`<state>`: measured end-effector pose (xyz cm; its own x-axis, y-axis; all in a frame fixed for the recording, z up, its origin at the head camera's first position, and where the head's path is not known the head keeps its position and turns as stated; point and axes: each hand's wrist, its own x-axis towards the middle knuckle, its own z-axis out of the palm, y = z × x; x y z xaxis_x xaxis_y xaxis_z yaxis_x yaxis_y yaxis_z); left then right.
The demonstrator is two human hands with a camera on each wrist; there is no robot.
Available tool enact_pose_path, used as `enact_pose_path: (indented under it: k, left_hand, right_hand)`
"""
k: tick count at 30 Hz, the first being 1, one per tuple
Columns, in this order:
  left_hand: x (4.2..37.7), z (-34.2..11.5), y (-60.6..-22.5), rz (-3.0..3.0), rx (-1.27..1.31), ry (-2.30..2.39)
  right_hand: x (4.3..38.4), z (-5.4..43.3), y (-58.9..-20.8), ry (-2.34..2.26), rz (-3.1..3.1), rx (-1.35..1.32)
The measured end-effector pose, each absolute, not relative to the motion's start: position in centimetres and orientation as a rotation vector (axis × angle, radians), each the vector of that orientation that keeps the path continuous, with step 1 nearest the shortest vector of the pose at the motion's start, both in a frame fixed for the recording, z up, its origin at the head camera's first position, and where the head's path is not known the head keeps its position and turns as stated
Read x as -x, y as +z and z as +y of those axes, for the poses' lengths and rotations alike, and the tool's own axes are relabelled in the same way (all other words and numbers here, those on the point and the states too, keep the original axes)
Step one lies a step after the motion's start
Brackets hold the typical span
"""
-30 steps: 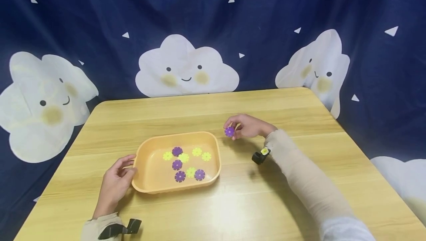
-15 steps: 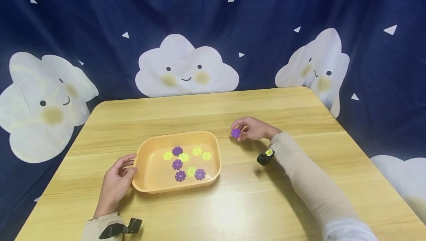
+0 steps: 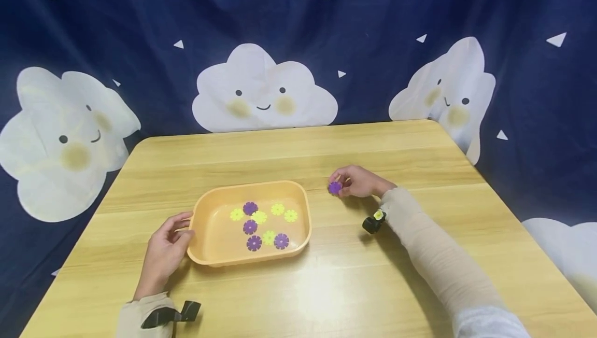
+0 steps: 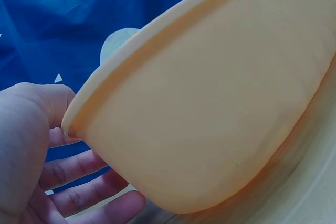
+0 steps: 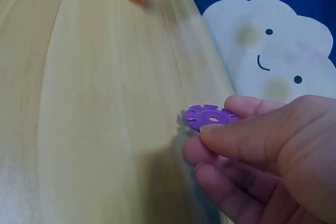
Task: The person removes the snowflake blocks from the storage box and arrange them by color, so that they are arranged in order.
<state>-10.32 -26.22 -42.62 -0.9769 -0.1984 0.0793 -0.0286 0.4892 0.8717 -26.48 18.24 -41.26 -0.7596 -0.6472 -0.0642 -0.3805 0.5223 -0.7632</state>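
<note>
My right hand (image 3: 360,181) pinches a purple notched snowflake disc (image 5: 202,116) between thumb and fingertips, low over the table and right of an orange plastic basin (image 3: 207,256). In the right wrist view the disc lies nearly flat, its centre hole showing above the thumb. My left hand (image 3: 164,249) holds the basin's left end, thumb and fingers at the rim (image 4: 113,61). Several yellow discs (image 3: 291,215) and purple discs (image 3: 254,243) lie scattered on the basin floor.
Everything stands on a light wood-grain table (image 3: 298,301). Its back edge meets a dark blue curtain (image 3: 373,11) printed with white smiling clouds (image 3: 266,81). Black straps with small mounts sit on both wrists (image 3: 373,222).
My right hand has moved a little to the right and down, away from the basin, with the purple disc still pinched. The left hand keeps its place on the basin.
</note>
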Motion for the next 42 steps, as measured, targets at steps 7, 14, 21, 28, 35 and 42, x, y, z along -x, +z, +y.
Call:
enact_pose_path:
  k: [7, 14, 21, 28, 35, 42]
  left_hand:
    - [10.5, -26.1, -42.8, -2.562, -0.173, -1.505]
    - [10.2, -26.4, -42.7, -2.561, -0.16, -1.491]
    - [9.9, -26.5, -42.5, -2.566, -0.178, -1.481]
    - [10.2, -26.3, -42.5, -2.56, -0.156, -1.497]
    - [10.5, -26.3, -42.6, -2.56, -0.146, -1.483]
    - [10.4, -26.5, -42.7, -2.551, -0.156, -1.504]
  right_hand:
    - [26.4, 18.5, -41.5, -1.031, 2.46, 0.843]
    - [26.4, 18.3, -41.4, -0.901, 2.551, 0.876]
    - [26.4, 18.1, -41.4, -0.843, 2.563, 0.871]
    - [26.5, 18.5, -41.2, -0.794, 2.562, 0.8]
    - [26.5, 18.1, -40.6, -0.803, 2.531, 0.814]
    - [26.7, 17.2, -39.5, -0.854, 2.494, 0.889]
